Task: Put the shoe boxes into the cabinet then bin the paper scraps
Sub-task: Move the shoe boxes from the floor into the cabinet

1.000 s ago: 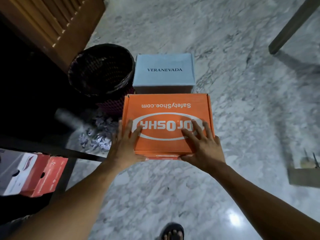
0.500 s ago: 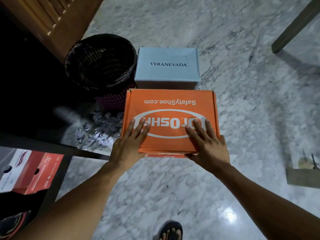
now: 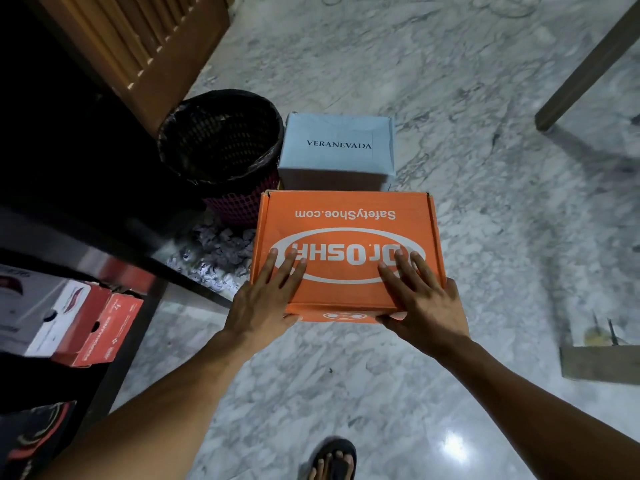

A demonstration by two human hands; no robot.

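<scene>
An orange shoe box (image 3: 349, 216) printed "SafetyShoe.com" is gripped at its near edge by both hands. My left hand (image 3: 263, 299) holds the near left corner, fingers flat on the lid and thumb under the edge. My right hand (image 3: 422, 299) holds the near right corner the same way. Behind it a pale blue box (image 3: 337, 150) marked VERANEVADA stands on the floor. Crumpled paper scraps (image 3: 216, 251) lie in a heap on the floor at the foot of the black-lined mesh bin (image 3: 221, 140). The dark cabinet (image 3: 114, 268) is at the left.
A red and white shoe box (image 3: 79, 323) sits on the cabinet shelf, with another dark box (image 3: 31, 441) below it. A wooden louvred door (image 3: 138, 46) is at the upper left, a table leg (image 3: 588, 64) at the upper right. My sandalled foot (image 3: 334, 459) shows at the bottom.
The orange box sits closer to me and a little to the right, lifted in both hands. The view has tilted so that more of the cabinet shelf and its boxes shows.
</scene>
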